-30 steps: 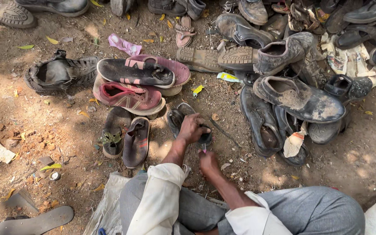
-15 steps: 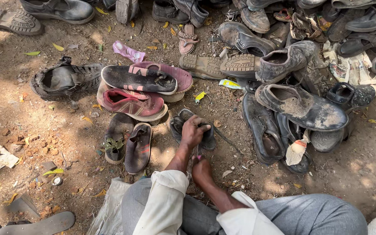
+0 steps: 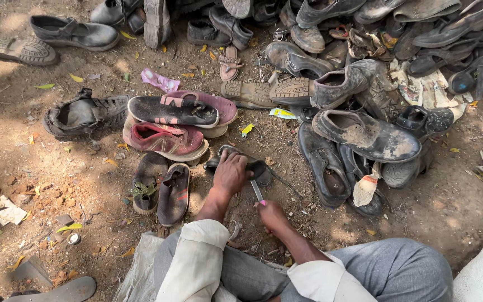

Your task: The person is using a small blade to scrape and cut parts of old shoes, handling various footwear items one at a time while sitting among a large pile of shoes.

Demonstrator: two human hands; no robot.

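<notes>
My left hand (image 3: 230, 174) presses down on a dark, worn sandal (image 3: 257, 168) lying on the dirt in front of my knees. Just below it, my right hand (image 3: 270, 215) grips a small tool (image 3: 257, 193) with a pale metal blade and a pink end. The blade points up toward the sandal's near edge. Both forearms come out of rolled white sleeves, and my grey-trousered legs are folded underneath.
A pair of dark slip-ons (image 3: 163, 190) lies to the left, with red and pink sneakers (image 3: 166, 140) beyond them. A heap of dusty black shoes (image 3: 364, 134) fills the right and far side. A grey sandal (image 3: 82, 114) and scraps of paper (image 3: 8, 211) lie at the left.
My left hand has settled flatter on the sandal. My right hand has drawn back slightly, so the tool's blade now shows between the hands. The view has shifted a little.
</notes>
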